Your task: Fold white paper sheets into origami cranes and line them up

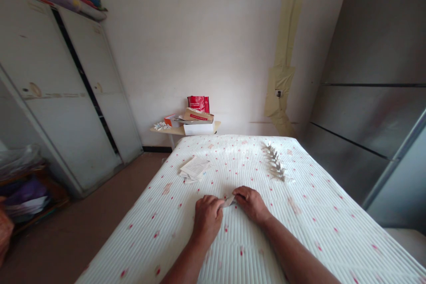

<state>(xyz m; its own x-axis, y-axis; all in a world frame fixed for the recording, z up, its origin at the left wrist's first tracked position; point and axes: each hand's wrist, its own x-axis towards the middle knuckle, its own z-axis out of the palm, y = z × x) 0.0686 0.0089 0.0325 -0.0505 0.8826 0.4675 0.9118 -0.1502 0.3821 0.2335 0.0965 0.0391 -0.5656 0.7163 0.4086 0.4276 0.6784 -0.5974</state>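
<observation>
A small piece of folded paper (228, 201) is held between my two hands, low over the white quilted cover. My left hand (209, 214) closes on its left end, fingers curled together. On the other end, my right hand (250, 202) pinches the paper near its upper right corner. Fingers hide part of the paper, so its full shape cannot be made out. Beyond my left hand lies a stack of printed paper sheets (194, 168). To the far right, several folded paper figures (275, 162) stand in a row.
A ribbed white cover with red dots (239, 257) spreads over the bed-like surface. Behind it, a small table (178, 130) carries a white box (199, 129), a red bag (199, 104) and more folded pieces. Cabinets (66, 80) stand left, a grey refrigerator (362, 111) right.
</observation>
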